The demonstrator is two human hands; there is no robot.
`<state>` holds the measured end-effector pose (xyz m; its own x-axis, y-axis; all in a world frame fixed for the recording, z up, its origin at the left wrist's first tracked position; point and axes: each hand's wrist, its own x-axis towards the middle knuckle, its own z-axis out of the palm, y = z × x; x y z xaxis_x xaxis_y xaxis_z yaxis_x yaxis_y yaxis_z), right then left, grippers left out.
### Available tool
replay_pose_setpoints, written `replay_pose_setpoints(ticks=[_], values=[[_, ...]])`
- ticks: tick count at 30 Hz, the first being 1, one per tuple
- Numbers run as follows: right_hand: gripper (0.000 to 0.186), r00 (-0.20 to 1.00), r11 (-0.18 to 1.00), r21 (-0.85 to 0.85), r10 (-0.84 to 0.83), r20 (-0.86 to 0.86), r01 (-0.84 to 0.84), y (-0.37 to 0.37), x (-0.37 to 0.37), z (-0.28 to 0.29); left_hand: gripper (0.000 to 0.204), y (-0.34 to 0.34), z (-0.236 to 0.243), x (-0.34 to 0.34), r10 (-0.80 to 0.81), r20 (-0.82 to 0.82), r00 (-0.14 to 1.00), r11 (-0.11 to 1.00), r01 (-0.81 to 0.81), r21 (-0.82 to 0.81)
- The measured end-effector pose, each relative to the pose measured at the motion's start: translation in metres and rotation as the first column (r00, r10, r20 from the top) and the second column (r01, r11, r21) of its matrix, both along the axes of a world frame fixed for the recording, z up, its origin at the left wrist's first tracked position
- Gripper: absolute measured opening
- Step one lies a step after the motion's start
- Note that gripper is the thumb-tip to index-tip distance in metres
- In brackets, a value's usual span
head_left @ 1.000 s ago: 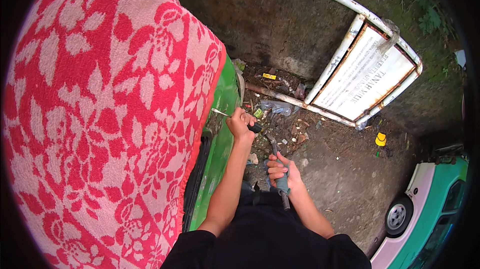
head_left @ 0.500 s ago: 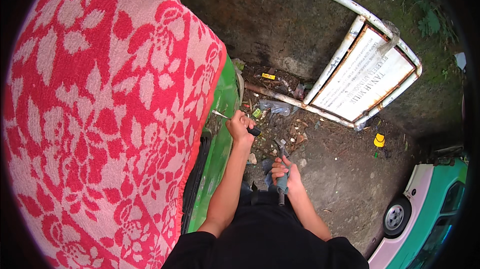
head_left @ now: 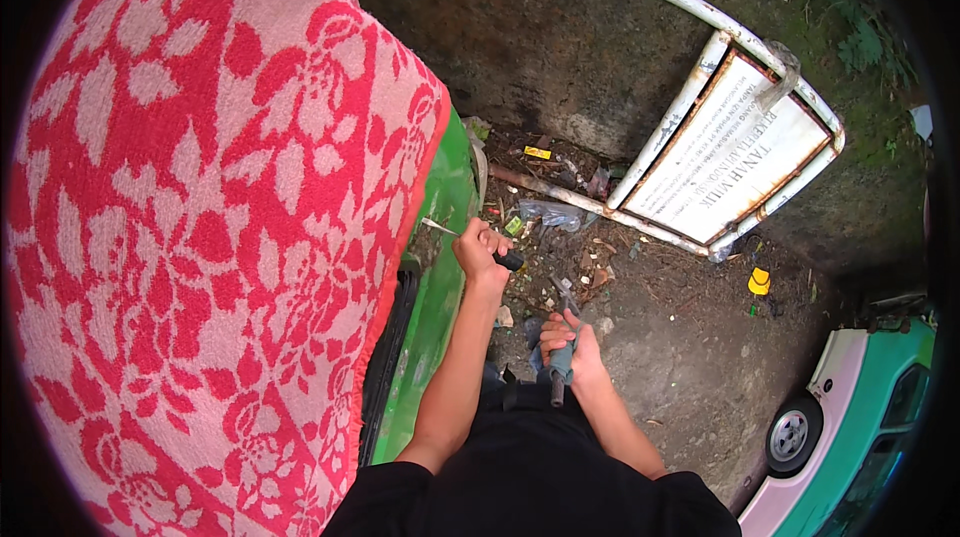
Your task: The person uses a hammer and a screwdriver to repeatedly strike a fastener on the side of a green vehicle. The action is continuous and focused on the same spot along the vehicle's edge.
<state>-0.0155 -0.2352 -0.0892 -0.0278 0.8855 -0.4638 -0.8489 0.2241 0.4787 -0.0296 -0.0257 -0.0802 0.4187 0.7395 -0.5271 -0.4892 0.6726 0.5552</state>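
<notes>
My left hand (head_left: 480, 249) is closed around the black handle of a screwdriver (head_left: 512, 260). The thin metal shank points left, its flat tip at the edge of the green car body (head_left: 440, 282). Lower and to the right, my right hand (head_left: 572, 345) grips a hammer (head_left: 559, 375) by its greenish-grey wrapped handle. The metal head points away from me, and the bare tube-like end of the handle sticks out toward my body. The hammer is apart from the screwdriver. A red and pink floral blanket (head_left: 230, 237) covers most of the car on my left.
A white, rusty pipe frame with a sign board (head_left: 735, 152) leans by the dark wall ahead. Litter and a plastic bag (head_left: 558, 214) lie on the dirt ground. A yellow object (head_left: 759, 280) rests farther right. A green and pale pink vehicle (head_left: 840, 407) stands at lower right.
The hammer has tilted slightly in my right hand, its handle end swinging a little left. My left hand with the screwdriver has barely moved.
</notes>
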Motion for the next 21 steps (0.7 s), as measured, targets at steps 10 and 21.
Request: replay_pose_setpoints(ticks=[10,21], values=[[0.030,0.997,0.984,-0.175,-0.046,-0.062,0.034,-0.003,0.002,-0.013,0.036,0.002,-0.004,-0.005,0.043,-0.022,0.999,0.998,-0.042,0.051],[0.030,0.980,0.938,-0.339,-0.131,-0.153,0.072,0.003,-0.001,-0.015,0.036,0.004,-0.004,-0.007,0.040,-0.053,0.998,0.995,-0.035,0.094]])
